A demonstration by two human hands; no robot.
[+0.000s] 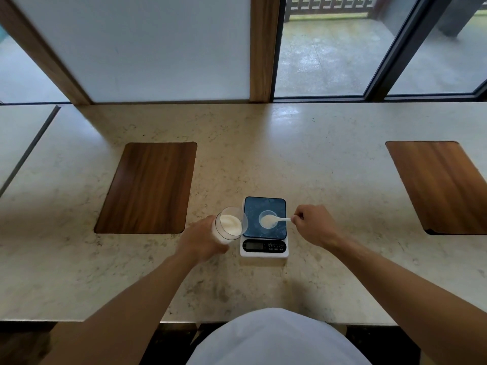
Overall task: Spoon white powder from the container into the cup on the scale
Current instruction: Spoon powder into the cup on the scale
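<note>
Both forearms are bare from the lower frame edge to the wrists; no sleeve edge is visible on either. The left hand (201, 239) and right hand (315, 226) carry no gloves, rings, watch or bands that can be made out. The torso is covered by a plain white garment (276, 338), unmarked and smooth.

Both bare forearms reach forward, well apart at the elbows and converging toward the wrists. The left hand (201, 239) is curled in a closed grip, knuckles up. The right hand (313, 225) is fisted, fingers pinched together, wrist bent slightly inward toward the left.
</note>
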